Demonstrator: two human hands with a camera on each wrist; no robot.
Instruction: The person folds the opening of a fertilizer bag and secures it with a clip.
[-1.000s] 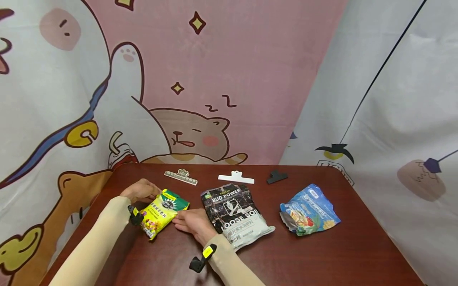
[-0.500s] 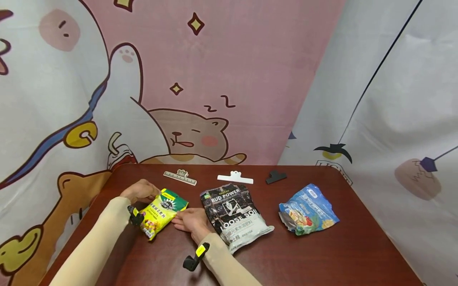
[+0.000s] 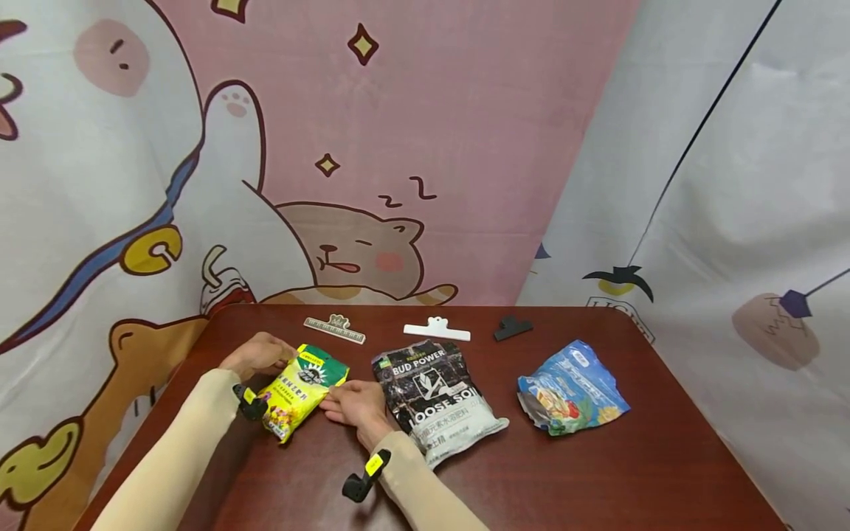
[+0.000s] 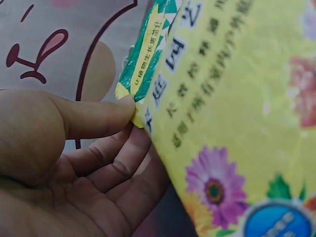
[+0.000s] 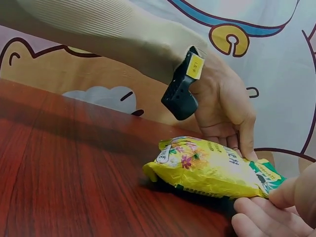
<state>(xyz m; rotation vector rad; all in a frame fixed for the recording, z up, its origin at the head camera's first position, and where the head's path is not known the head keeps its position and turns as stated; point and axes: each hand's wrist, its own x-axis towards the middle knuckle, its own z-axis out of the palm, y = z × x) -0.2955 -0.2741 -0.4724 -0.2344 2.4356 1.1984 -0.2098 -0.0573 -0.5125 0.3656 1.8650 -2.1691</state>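
A yellow and green printed bag point(image 3: 302, 391) with flower pictures lies slanted at the left of the table in the head view. My left hand point(image 3: 259, 356) pinches its far left edge; in the left wrist view the thumb point(image 4: 98, 117) presses on the bag's front, with the fingers behind. On the opposite edge my right hand point(image 3: 356, 407) holds the bag between thumb and fingers, as the right wrist view shows point(image 5: 276, 212). Dark shadow lies under the bag's lower end; whether all of it is off the table cannot be told.
A black and white soil bag point(image 3: 438, 398) lies right beside my right hand. Farther right is a blue bag point(image 3: 574, 391). Along the table's point(image 3: 564, 479) back lie a ruler-patterned clip point(image 3: 336, 328), a white clip point(image 3: 437, 330) and a black clip point(image 3: 513, 329). A printed cloth hangs behind.
The yellow bag has shifted slightly up and away in the head view, its upper end tilting a little, with both hands at its edges. The other bags and the clips stay put.
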